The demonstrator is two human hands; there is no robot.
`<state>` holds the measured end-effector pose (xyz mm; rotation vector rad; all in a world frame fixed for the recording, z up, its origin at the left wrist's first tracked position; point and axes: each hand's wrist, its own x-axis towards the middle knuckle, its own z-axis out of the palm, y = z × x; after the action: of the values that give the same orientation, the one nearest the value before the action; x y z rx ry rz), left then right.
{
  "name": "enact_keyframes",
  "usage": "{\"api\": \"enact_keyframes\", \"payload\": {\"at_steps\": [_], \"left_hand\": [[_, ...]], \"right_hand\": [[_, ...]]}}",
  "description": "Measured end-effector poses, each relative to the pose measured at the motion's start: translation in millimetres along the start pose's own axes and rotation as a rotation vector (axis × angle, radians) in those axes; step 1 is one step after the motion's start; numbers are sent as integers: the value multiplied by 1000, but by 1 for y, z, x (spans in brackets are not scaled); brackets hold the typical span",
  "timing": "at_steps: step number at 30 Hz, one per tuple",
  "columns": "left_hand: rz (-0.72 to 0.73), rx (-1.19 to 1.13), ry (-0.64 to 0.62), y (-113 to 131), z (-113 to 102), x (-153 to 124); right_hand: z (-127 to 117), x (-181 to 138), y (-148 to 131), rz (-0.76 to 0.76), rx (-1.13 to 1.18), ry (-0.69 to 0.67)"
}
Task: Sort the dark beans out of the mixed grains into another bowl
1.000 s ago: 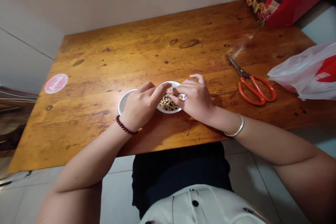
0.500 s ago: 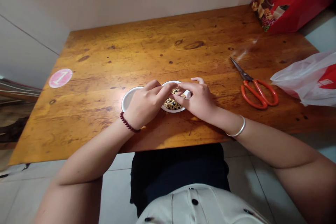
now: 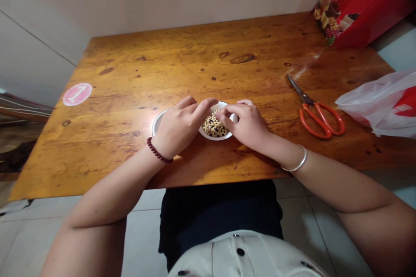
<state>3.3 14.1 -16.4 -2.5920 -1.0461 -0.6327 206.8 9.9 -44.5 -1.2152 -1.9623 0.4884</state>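
While picking at the mixed beans (image 3: 213, 127), pinches narrow with left hand (image 3: 177, 127) and right hand (image 3: 248, 124) fingers; cannot tell if holding any. Could tip the white bowl (image 3: 226, 136) by pressing its rim.

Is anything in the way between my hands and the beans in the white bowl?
Nothing visible is. The left hand and right hand both have fingertips over the white bowl, right at the beans.

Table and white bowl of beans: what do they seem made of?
Table: wood under a glossy varnish; grain, knots and sheen show. White bowl: smooth, bright rim, likely glazed ceramic or enamel; the look does not settle which.
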Motion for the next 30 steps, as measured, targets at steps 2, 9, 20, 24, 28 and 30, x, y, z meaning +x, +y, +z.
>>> {"api": "enact_keyframes", "payload": {"at_steps": [2, 9, 20, 24, 28, 30], "left_hand": [[-6, -11, 20, 0, 0, 1], [-3, -3, -15, -1, 1, -1], [-87, -167, 8, 0, -5, 4], [-218, -378, 23, -2, -8, 5], [-246, -483, 73, -6, -8, 7], [-245, -502, 94, -7, -6, 7]], "right_hand": [[-1, 1, -1, 15, 43, -16], [-4, 2, -5, 127, 179, -68], [-1, 3, 2, 176, 292, -133], [0, 7, 3, 165, 513, -188], [0, 10, 2, 175, 672, -214], [0, 11, 2, 164, 709, -226]]}}
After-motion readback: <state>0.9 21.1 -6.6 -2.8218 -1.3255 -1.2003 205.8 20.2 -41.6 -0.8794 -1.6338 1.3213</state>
